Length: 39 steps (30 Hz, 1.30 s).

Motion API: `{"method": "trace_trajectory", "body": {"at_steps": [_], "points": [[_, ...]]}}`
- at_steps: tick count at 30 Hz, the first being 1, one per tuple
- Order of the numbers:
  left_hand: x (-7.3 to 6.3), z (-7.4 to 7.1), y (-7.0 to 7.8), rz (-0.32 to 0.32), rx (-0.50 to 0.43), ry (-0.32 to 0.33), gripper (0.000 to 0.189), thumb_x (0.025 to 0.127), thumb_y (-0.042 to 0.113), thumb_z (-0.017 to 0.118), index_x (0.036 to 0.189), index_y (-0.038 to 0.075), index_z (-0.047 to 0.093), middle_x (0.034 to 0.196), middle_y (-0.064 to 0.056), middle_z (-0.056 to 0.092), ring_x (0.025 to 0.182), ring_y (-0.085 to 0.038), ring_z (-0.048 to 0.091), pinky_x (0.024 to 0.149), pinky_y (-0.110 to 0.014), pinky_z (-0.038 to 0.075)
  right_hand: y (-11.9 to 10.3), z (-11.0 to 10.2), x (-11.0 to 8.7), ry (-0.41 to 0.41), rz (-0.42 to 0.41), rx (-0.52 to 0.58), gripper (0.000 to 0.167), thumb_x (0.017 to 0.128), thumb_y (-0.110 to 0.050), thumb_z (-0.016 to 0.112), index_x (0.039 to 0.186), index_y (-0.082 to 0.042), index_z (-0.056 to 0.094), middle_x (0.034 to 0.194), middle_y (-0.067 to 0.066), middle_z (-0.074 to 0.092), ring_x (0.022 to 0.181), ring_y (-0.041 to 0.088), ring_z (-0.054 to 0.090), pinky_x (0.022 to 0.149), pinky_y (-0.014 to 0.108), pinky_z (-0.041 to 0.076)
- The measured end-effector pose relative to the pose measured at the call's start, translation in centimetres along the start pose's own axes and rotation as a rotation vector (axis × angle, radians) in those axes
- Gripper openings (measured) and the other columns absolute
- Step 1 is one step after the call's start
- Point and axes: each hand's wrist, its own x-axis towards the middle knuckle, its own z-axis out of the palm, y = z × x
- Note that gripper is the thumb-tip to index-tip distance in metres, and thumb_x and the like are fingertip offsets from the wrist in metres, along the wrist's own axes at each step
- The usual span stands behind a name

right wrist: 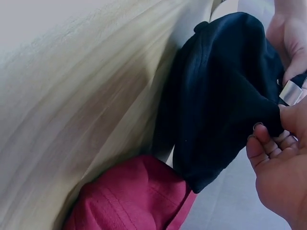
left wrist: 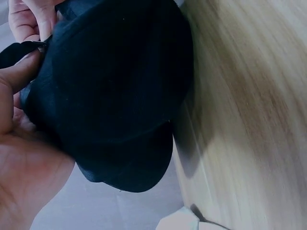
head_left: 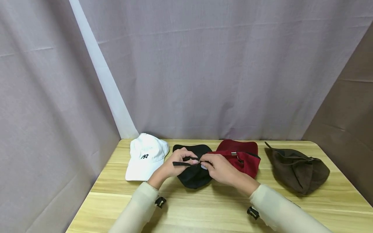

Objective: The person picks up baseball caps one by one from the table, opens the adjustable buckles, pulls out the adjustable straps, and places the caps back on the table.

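A black cap [head_left: 194, 179] is between my two hands, its brim toward the back of the table and its crown toward me. My left hand [head_left: 176, 164] pinches the cap's black back strap [head_left: 180, 163], whose loose end sticks out to the left. With thumb and fingers, my right hand [head_left: 220, 169] pinches the cap's back edge beside the strap. A silver metal buckle [right wrist: 290, 93] shows on the strap between the hands in the right wrist view. The left wrist view shows mostly the dark crown [left wrist: 115, 76] and the brim [left wrist: 139, 167].
A white cap [head_left: 147, 150] with a black logo lies left of the black one. Close on the right, partly behind my right hand, is a red cap [head_left: 239, 146] with its own strap buckle. A dark brown hat [head_left: 297, 173] lies farther right on the wooden table [head_left: 201, 213]. Grey curtains [head_left: 204, 71] hang behind.
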Motion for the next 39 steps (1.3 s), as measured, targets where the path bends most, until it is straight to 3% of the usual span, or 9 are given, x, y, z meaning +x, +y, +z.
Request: {"method": "trace_trajectory", "body": {"at_steps": [12, 25, 33, 39], "points": [[-0.4, -0.2, -0.3, -0.043, -0.014, -0.006, 0.012, 0.098, 0.017, 0.077, 0.106, 0.012, 0.084, 0.093, -0.009, 0.071, 0.081, -0.006, 0.050, 0.073, -0.021, 0.046, -0.2, 0.2, 0.2, -0.023, -0.008, -0.008, 0.023, 0.102, 0.000, 0.064, 0.107, -0.018, 0.077, 0.099, -0.004, 0.075, 0.083, 0.004, 0.058, 0.076, 0.022, 0.052], [-0.1, -0.1, -0.9, -0.006, 0.028, 0.022, 0.013, 0.097, 0.017, 0.078, 0.106, 0.011, 0.084, 0.093, -0.009, 0.073, 0.083, -0.005, 0.050, 0.080, -0.023, 0.045, 0.5, 0.9, 0.5, 0.059, -0.031, -0.114, 0.018, 0.101, -0.003, 0.067, 0.109, -0.013, 0.079, 0.100, -0.002, 0.075, 0.089, 0.007, 0.064, 0.081, 0.026, 0.056], [-0.1, -0.2, -1.0, -0.002, 0.043, 0.018, 0.013, 0.098, 0.018, 0.078, 0.107, 0.011, 0.083, 0.094, -0.008, 0.072, 0.084, -0.006, 0.051, 0.080, -0.023, 0.047, 0.3, 1.0, 0.5, 0.043, -0.019, -0.076, 0.009, 0.105, -0.016, 0.068, 0.100, -0.017, 0.076, 0.092, -0.008, 0.067, 0.082, 0.004, 0.057, 0.074, 0.024, 0.051], [-0.3, -0.3, -1.2, 0.036, 0.004, 0.007, 0.010, 0.099, 0.016, 0.076, 0.105, 0.011, 0.083, 0.093, -0.008, 0.072, 0.083, -0.005, 0.050, 0.079, -0.023, 0.046, -0.1, 1.3, 0.7, 0.023, -0.017, -0.093, 0.011, 0.105, -0.012, 0.067, 0.095, -0.017, 0.070, 0.088, -0.008, 0.064, 0.080, 0.005, 0.053, 0.074, 0.022, 0.047]]}}
